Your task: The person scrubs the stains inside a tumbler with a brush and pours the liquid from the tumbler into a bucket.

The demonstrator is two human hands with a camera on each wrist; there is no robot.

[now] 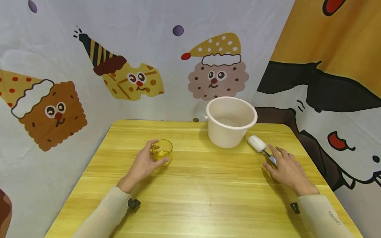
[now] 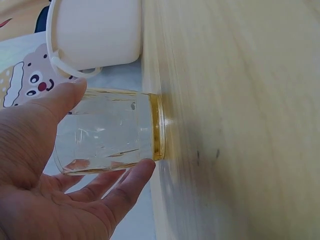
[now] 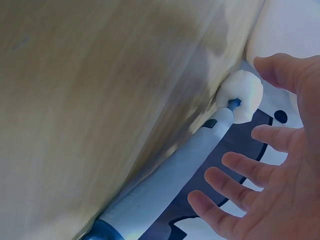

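A yellow-tinted clear glass [image 1: 162, 153] stands upright on the left of the table. My left hand [image 1: 144, 164] is curled around it, thumb on the near side and fingers on the far side; the left wrist view shows the thumb by the rim of the glass [image 2: 107, 132]. To the right lies a bottle brush [image 1: 257, 144] with a white sponge head and a pale blue handle [image 3: 175, 175]. Over that handle hovers my right hand [image 1: 287, 170], fingers spread and apart from it. Part of the handle is hidden beneath this hand in the head view.
A cream bucket [image 1: 230, 132] stands at the table's back, left of the brush head, its inside partly visible. The wooden table [image 1: 190, 191] meets a cartoon-print cloth [image 1: 166, 82] along its far edge. Dark wrist devices [image 1: 134, 204] sit at both cuffs.
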